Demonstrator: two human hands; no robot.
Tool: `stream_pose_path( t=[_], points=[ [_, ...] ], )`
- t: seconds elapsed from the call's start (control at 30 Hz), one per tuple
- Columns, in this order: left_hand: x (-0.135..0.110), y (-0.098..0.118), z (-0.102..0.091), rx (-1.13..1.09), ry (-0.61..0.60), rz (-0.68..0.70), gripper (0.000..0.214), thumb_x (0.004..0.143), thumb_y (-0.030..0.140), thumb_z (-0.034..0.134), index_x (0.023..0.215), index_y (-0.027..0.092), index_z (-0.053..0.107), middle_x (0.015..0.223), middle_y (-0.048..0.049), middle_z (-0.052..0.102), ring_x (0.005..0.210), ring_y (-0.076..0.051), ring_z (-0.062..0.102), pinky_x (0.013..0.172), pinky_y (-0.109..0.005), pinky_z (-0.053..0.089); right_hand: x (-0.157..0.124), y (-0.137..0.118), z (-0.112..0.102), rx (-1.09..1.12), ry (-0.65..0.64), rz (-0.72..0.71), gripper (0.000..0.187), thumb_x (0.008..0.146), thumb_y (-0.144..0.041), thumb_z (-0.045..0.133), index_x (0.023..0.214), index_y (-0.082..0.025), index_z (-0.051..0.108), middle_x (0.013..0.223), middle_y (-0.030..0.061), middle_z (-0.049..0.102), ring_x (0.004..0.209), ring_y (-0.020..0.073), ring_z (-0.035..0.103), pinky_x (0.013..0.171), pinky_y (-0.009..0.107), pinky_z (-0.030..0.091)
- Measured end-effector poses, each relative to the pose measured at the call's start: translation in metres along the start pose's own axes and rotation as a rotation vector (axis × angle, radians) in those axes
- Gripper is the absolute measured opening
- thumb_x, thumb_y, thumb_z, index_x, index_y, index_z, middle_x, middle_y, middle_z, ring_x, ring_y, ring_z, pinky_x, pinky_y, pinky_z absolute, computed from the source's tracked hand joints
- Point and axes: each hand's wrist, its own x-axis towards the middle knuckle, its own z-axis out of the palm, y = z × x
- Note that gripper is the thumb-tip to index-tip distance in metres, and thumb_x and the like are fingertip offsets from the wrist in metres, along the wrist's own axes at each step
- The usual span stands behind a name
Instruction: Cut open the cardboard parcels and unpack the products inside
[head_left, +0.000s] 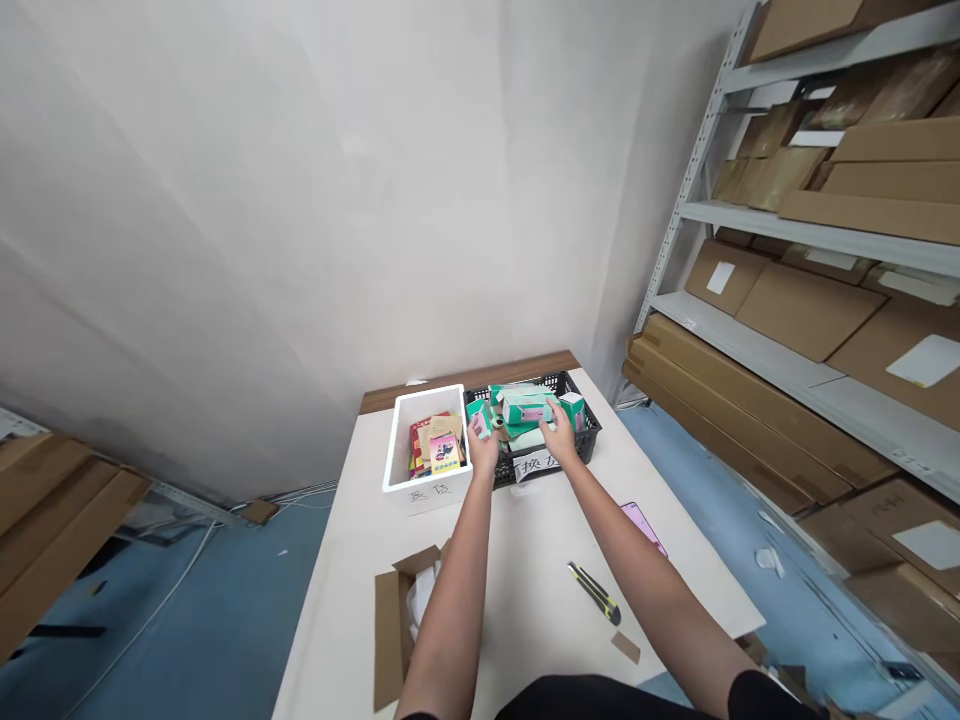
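Both my arms reach forward to a black plastic basket (pixel 589 443) full of green and white cartons. My left hand (pixel 484 452) grips a small green carton (pixel 478 417) with a pinkish patch, at the basket's left side. With my right hand (pixel 559 436) I hold the right end of a longer green and white carton (pixel 525 408), which is above the other cartons. Another green carton (pixel 572 408) lies at the basket's right side. Handwritten dark characters mark a white label (pixel 535 463) on the basket's front.
Left of the basket stands a white foam box (pixel 397 440) containing booklets (pixel 444 450). Nearer me are an open cardboard box (pixel 390 630), a utility knife (pixel 594 592), a cardboard scrap (pixel 625 647) and a phone (pixel 643 527). Shelves (pixel 750 320) with cartons rise at right.
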Motion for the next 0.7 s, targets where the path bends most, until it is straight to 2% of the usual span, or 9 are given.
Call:
stream_pose_path(
  t=[0.17,0.27,0.33,0.43,0.57,0.63,0.7],
  points=[
    [-0.024,-0.009,-0.035,0.044,-0.023,0.106,0.065,0.09,0.026,0.068,0.151,0.026,0.046,0.151,-0.0154,0.057,0.125,-0.026,0.067,0.104,-0.039,0.056,-0.056,0.011,0.017,-0.005,-0.077,0.039,0.061,0.086,-0.025,0.059,0.148,-0.028,0.061,0.149,0.0088,0.06,0.144,0.0302,0.051,0.122,0.051,0.042],
    [-0.047,-0.018,-0.062,0.033,-0.065,0.144,0.059,0.09,0.027,0.067,0.147,0.026,0.051,0.151,-0.0144,0.059,0.123,-0.025,0.067,0.1,-0.039,0.058,-0.091,0.006,0.032,0.0,-0.141,-0.011,0.061,0.087,-0.024,0.06,0.148,-0.027,0.061,0.151,0.0091,0.059,0.145,0.0293,0.05,0.126,0.05,0.038],
    [-0.068,-0.034,-0.087,0.056,-0.085,0.124,0.058,0.09,0.029,0.067,0.146,0.026,0.053,0.152,-0.0143,0.059,0.122,-0.025,0.068,0.096,-0.038,0.059,-0.117,0.002,0.044,0.01,-0.211,-0.025,0.063,0.087,-0.022,0.061,0.149,-0.027,0.06,0.153,0.0094,0.057,0.148,0.0299,0.047,0.127,0.051,0.035],
    [-0.105,-0.073,-0.135,0.141,-0.087,0.045,0.057,0.089,0.03,0.067,0.145,0.026,0.055,0.15,-0.0142,0.061,0.12,-0.026,0.07,0.096,-0.04,0.06,-0.163,-0.004,0.067,0.052,-0.337,0.024,0.066,0.086,-0.02,0.062,0.151,-0.03,0.058,0.158,0.0092,0.052,0.15,0.0309,0.045,0.123,0.053,0.041],
    [-0.163,-0.131,-0.215,0.336,-0.053,-0.032,0.05,0.086,0.027,0.067,0.136,0.023,0.063,0.139,-0.0146,0.069,0.121,-0.028,0.07,0.104,-0.046,0.057,-0.23,-0.013,0.099,0.126,-0.501,0.116,0.066,0.085,-0.019,0.061,0.15,-0.032,0.059,0.159,0.0089,0.049,0.145,0.0294,0.051,0.109,0.048,0.056],
    [-0.193,-0.156,-0.253,0.469,-0.055,-0.07,0.045,0.081,0.024,0.07,0.126,0.022,0.069,0.131,-0.0136,0.072,0.123,-0.031,0.069,0.109,-0.05,0.054,-0.264,-0.018,0.115,0.147,-0.581,0.115,0.066,0.085,-0.017,0.061,0.149,-0.033,0.059,0.158,0.0084,0.05,0.144,0.0274,0.052,0.109,0.046,0.056],
    [-0.223,-0.177,-0.28,0.586,-0.093,-0.112,0.043,0.075,0.022,0.075,0.118,0.022,0.073,0.128,-0.0121,0.074,0.126,-0.032,0.067,0.112,-0.052,0.052,-0.298,-0.022,0.131,0.146,-0.678,0.079,0.066,0.084,-0.014,0.062,0.148,-0.032,0.061,0.157,0.0085,0.052,0.145,0.0263,0.051,0.115,0.046,0.051]
  ],
)
